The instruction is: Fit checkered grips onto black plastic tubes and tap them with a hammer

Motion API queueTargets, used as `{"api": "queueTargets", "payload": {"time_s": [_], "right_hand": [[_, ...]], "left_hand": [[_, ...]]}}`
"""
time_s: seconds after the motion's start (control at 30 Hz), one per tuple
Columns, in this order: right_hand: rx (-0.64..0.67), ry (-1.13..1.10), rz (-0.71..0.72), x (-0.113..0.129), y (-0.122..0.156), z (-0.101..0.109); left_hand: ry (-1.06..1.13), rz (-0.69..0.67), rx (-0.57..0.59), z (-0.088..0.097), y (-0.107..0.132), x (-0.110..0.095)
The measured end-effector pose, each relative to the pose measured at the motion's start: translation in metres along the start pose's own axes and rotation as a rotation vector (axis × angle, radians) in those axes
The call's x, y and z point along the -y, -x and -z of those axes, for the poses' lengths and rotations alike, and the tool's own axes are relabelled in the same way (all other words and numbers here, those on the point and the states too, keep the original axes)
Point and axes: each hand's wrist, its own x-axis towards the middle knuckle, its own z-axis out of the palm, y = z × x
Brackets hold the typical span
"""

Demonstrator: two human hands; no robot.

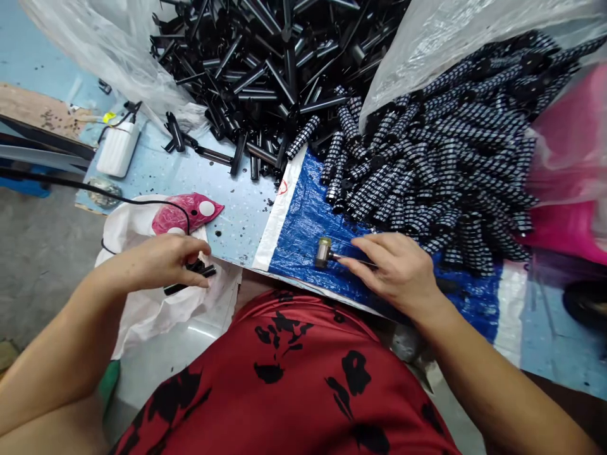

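Note:
My left hand (159,262) is curled at the left edge of the table, with a black plastic part (207,270) between its thumb and forefinger. Part of that piece is hidden by the fingers. A white bag (142,316) hangs beneath this hand. On the blue woven sheet (298,230) lies a small hammer (323,253) with a yellowish cap on its metal head. Over its thin handle is my right hand (393,268), thumb and fingers apart on either side. The palm covers the middle of the handle.
Black tubular parts (265,76) form a large heap at the back. Checkered black-and-white rollers (427,158) are piled at right, beside a pink container (573,164). A white power bank-like box (118,148), a pink packet (184,213) and a black cable (137,201) are at left.

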Motion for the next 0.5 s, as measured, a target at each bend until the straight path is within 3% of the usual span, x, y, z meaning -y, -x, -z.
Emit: {"api": "queueTargets", "payload": {"time_s": [0.1,0.13,0.2,0.27,0.37,0.5], "right_hand": [[-0.041,-0.013,-0.063,-0.014,-0.058,-0.015],[-0.002,-0.005,-0.094,-0.021,-0.081,-0.021],[0.087,0.076,-0.087,-0.037,-0.125,-0.033],[0.224,0.187,0.048,-0.053,-0.158,-0.041],[0.46,0.35,0.191,-0.065,-0.185,-0.044],[0.593,0.463,0.328,-0.069,-0.193,-0.041]], "left_hand": [[0.022,-0.115,-0.032,-0.002,-0.023,-0.011],[0.038,-0.18,-0.134,-0.004,-0.043,-0.018],[-0.018,-0.221,-0.488,-0.005,-0.091,-0.03],[-0.155,-0.118,-0.762,0.001,-0.141,-0.034],[-0.329,-0.012,-0.76,0.014,-0.194,-0.03],[-0.459,0.001,-0.682,0.02,-0.213,-0.019]]}}
